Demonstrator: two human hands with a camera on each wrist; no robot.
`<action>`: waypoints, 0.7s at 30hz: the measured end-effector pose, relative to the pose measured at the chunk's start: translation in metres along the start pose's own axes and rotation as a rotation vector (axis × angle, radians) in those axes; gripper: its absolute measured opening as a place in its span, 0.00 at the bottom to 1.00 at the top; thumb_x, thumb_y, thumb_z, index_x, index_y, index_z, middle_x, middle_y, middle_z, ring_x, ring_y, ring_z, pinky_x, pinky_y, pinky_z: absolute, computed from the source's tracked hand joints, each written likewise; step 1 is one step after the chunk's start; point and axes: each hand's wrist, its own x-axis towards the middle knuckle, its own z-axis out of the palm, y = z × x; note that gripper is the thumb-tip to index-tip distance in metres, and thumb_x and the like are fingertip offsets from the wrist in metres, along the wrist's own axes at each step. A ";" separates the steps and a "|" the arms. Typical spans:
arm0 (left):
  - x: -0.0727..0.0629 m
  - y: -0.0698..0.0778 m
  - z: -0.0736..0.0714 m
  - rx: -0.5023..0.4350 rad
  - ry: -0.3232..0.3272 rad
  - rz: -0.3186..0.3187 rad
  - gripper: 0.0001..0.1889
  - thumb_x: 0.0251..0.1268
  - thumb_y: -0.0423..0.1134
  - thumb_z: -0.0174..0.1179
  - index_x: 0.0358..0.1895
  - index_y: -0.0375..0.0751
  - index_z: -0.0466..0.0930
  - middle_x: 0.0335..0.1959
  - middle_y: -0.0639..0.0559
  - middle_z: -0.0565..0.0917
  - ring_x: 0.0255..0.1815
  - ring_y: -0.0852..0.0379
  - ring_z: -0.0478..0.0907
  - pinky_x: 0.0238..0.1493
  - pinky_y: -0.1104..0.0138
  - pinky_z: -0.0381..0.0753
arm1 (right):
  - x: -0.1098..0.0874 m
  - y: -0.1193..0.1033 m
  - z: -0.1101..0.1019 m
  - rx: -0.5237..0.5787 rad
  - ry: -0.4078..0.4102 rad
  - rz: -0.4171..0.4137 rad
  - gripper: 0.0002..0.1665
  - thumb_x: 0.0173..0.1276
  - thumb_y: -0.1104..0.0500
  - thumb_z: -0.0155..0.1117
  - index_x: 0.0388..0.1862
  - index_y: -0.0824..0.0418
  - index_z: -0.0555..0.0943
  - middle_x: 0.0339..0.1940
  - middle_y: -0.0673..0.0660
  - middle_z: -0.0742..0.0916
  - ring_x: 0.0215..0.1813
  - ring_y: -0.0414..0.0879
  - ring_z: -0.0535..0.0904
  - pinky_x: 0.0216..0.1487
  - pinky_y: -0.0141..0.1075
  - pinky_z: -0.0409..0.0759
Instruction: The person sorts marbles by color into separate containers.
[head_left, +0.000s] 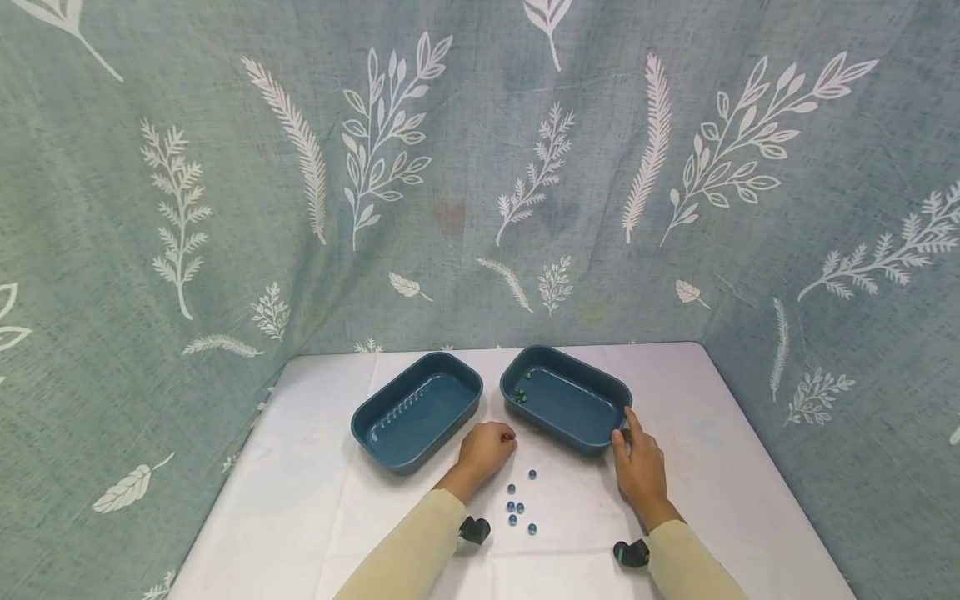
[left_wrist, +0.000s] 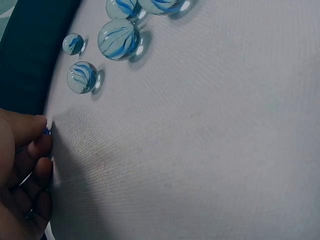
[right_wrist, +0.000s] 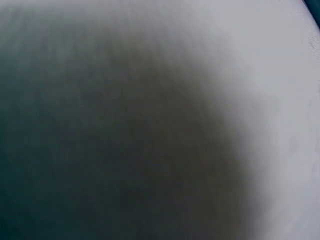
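Observation:
In the head view my left hand (head_left: 486, 450) is between the two dark teal trays, its fingers curled. The left wrist view shows the thumb and fingertips of this hand (left_wrist: 25, 165) pinching a marble (left_wrist: 46, 131), of which only a blue sliver shows. Several clear marbles with blue swirls (head_left: 512, 507) lie loose on the white cloth between my forearms. My right hand (head_left: 641, 467) touches the near right corner of the right tray (head_left: 573, 396), its index finger and thumb extended against it. Small green pieces (head_left: 520, 396) lie at that tray's left end.
The left tray (head_left: 420, 417) stands angled on the white-covered table (head_left: 300, 467), with bright reflections inside. Patterned green-grey cloth (head_left: 465, 208) hangs behind the table and along both sides. The right wrist view is mostly blurred and dark.

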 end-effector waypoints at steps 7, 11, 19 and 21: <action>0.005 0.001 -0.001 0.048 -0.012 -0.036 0.02 0.62 0.41 0.66 0.35 0.49 0.85 0.31 0.59 0.83 0.33 0.58 0.77 0.39 0.61 0.77 | 0.000 0.000 0.001 0.000 -0.009 0.014 0.35 0.78 0.41 0.42 0.78 0.52 0.55 0.61 0.67 0.79 0.63 0.64 0.70 0.65 0.60 0.60; 0.006 0.002 0.000 0.061 -0.032 -0.077 0.03 0.65 0.41 0.64 0.36 0.48 0.84 0.30 0.58 0.82 0.31 0.59 0.75 0.37 0.63 0.77 | 0.000 0.000 0.001 0.008 -0.002 0.003 0.35 0.78 0.41 0.43 0.78 0.52 0.56 0.60 0.67 0.79 0.62 0.64 0.70 0.65 0.60 0.61; 0.005 -0.007 -0.003 -0.017 0.007 -0.080 0.04 0.67 0.40 0.61 0.34 0.47 0.83 0.30 0.57 0.81 0.30 0.58 0.74 0.34 0.63 0.77 | 0.001 0.002 0.002 0.006 0.000 -0.002 0.35 0.78 0.40 0.42 0.78 0.51 0.56 0.60 0.67 0.79 0.62 0.65 0.70 0.63 0.61 0.62; 0.004 -0.009 -0.004 -0.059 0.017 -0.080 0.04 0.67 0.40 0.61 0.35 0.47 0.83 0.31 0.56 0.81 0.31 0.58 0.74 0.35 0.64 0.77 | 0.001 0.003 0.002 0.005 0.004 0.001 0.35 0.78 0.40 0.43 0.78 0.51 0.56 0.60 0.67 0.79 0.62 0.65 0.70 0.63 0.61 0.62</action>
